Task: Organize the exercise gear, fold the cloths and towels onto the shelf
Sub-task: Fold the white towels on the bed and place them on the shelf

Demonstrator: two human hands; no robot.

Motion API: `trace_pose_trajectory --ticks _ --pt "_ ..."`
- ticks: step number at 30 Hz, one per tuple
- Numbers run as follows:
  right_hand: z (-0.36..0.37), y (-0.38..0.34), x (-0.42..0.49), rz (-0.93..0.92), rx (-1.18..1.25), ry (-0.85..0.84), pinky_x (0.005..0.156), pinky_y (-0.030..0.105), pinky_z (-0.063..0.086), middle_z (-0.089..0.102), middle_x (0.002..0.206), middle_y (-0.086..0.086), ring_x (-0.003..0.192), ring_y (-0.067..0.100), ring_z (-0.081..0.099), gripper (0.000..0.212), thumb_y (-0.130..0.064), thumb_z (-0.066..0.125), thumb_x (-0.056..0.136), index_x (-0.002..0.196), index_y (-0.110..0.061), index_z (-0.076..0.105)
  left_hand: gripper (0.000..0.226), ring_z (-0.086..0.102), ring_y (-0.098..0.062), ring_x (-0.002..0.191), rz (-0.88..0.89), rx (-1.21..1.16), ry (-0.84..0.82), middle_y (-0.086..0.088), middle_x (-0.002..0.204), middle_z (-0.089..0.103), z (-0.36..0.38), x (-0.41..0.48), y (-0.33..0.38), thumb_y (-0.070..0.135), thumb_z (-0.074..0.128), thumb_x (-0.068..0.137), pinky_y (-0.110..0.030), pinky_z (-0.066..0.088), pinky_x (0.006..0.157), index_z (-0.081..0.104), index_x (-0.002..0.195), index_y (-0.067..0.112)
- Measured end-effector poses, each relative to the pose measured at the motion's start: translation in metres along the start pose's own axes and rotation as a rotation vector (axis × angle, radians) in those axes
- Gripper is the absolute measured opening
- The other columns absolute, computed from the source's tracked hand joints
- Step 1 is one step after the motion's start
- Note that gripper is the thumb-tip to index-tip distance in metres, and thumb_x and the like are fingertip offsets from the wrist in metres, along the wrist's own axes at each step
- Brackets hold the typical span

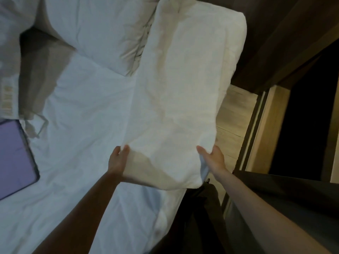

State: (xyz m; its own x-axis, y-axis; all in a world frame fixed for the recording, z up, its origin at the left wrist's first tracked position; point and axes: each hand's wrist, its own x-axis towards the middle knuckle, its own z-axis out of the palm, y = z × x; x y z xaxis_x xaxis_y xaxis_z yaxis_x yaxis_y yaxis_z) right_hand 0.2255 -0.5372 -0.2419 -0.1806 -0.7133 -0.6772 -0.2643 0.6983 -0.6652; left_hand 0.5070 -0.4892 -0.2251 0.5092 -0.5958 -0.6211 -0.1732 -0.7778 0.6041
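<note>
- Head view: The person holds a big white soft folded cloth (183, 92) with both hands.
- The left hand (119, 160) grips the near left corner of the cloth. Its fingertips curl over the top edge, and the rest of the hand is under the cloth.
- The right hand (213, 160) grips the near right corner. Its thumb lies on top, and its other fingers are hidden under the cloth.
- The cloth is long and thick. It stretches away from the person, along the right side of the bed with the white sheet (82, 125).
- The cloth's right side hangs out past the bed, over the light wooden floor (233, 114).
- It is hard to tell if the far end of the cloth rests on the bed or is up in the air.
- A puffy white pillow (102, 33) lies at the far end of the bed, just beside the cloth's left side.
- A grey-brown cloth (42, 70) lies on the left part of the bed.
- A flat purple thing with a dark edge (14, 153) lies on the sheet at the left, near the grey-brown cloth.
- Dark wooden furniture (293, 33) stands on the right, past the floor.
</note>
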Motion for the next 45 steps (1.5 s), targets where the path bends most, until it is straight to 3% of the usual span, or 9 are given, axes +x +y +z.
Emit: trace_pose_trajectory --ticks 9,13,18,25,31,36,39,42,45 --pt "-0.025 -0.02 -0.021 0.207 0.35 -0.221 0.092 0.046 0.051 0.062 0.124 0.011 0.109 0.029 0.062 0.071 -0.025 0.078 0.077 0.135 -0.008 0.041 0.037 0.057 -0.02 0.085 -0.02 -0.147 -0.146 0.001 0.099 0.056 -0.029 -0.014 0.014 0.055 0.048 0.092 -0.034 0.052 0.06 0.049 0.11 0.023" --pt "-0.031 -0.013 -0.032 0.174 0.241 -0.399 0.086 0.041 0.054 0.071 0.112 0.002 0.101 0.022 0.068 0.057 -0.033 0.079 0.072 0.123 -0.02 0.058 0.042 0.057 -0.02 0.083 0.15 0.171 0.029 -0.004 0.11 0.058 -0.044 -0.013 -0.001 0.052 0.05 0.092 -0.029 0.042 0.068 0.052 0.117 0.018" --pt "-0.009 0.049 -0.056 0.244 -0.116 -0.127 0.087 0.038 0.051 0.059 0.116 0.007 0.1 0.021 0.057 0.04 -0.014 0.07 0.081 0.113 -0.016 0.045 0.042 0.057 -0.038 0.107 0.079 0.428 -0.045 -0.021 0.119 0.059 -0.042 -0.024 -0.058 0.036 0.052 0.096 -0.039 0.047 0.087 0.048 0.121 0.003" --pt "0.01 0.062 -0.062 0.112 0.008 -0.176 0.093 0.028 0.036 0.038 0.116 -0.017 0.113 0.009 0.039 0.116 -0.025 0.086 0.068 0.148 -0.029 0.002 0.049 0.059 -0.022 0.088 -0.092 0.102 -0.103 -0.008 0.106 0.059 -0.045 -0.028 -0.068 0.042 0.069 0.084 -0.031 0.047 0.073 0.055 0.114 0.006" --pt "0.01 0.059 -0.07 0.156 0.086 -0.197 0.088 0.03 0.049 0.063 0.122 0.001 0.097 0.011 0.061 0.049 -0.02 0.085 0.068 0.108 -0.021 0.058 0.044 0.065 -0.022 0.095 -0.148 -0.183 -0.223 -0.003 0.103 0.067 -0.05 -0.04 -0.074 0.039 0.073 0.08 -0.037 0.057 0.079 0.058 0.114 0.016" --pt "-0.005 0.055 -0.087 0.132 0.053 -0.091 0.092 0.043 0.049 0.053 0.119 0.004 0.105 0.021 0.055 0.069 -0.015 0.077 0.078 0.124 -0.029 0.028 0.046 0.065 -0.026 0.092 -0.129 -0.149 -0.137 -0.012 0.112 0.061 -0.054 -0.051 -0.073 0.032 0.074 0.082 -0.033 0.06 0.063 0.053 0.114 0.007" --pt "-0.006 0.058 -0.098 0.313 0.067 -0.118 0.091 0.045 0.048 0.042 0.122 0.003 0.113 0.026 0.048 0.087 -0.014 0.077 0.078 0.138 -0.029 0.015 0.051 0.058 -0.034 0.107 -0.092 0.07 -0.087 -0.018 0.129 0.052 -0.055 -0.053 -0.082 0.019 0.067 0.088 -0.045 0.052 0.09 0.041 0.13 0.005" --pt "0.002 0.061 -0.103 0.415 0.052 -0.234 0.098 0.043 0.046 0.052 0.133 0.007 0.114 0.026 0.052 0.071 -0.019 0.079 0.076 0.134 -0.01 0.038 0.066 0.042 -0.035 0.127 0.067 0.295 0.003 -0.02 0.14 0.042 -0.05 -0.061 -0.081 0.018 0.067 0.086 -0.045 0.035 0.107 0.035 0.142 0.009" --pt "0.016 0.052 -0.107 0.269 0.044 -0.138 0.09 0.034 0.044 0.056 0.127 0.004 0.104 0.018 0.052 0.06 -0.019 0.076 0.079 0.13 -0.009 0.045 0.067 0.027 -0.035 0.139 0.382 0.429 0.03 -0.016 0.152 0.028 -0.042 -0.071 -0.065 0.019 0.066 0.087 -0.047 0.029 0.112 0.035 0.146 0.014"
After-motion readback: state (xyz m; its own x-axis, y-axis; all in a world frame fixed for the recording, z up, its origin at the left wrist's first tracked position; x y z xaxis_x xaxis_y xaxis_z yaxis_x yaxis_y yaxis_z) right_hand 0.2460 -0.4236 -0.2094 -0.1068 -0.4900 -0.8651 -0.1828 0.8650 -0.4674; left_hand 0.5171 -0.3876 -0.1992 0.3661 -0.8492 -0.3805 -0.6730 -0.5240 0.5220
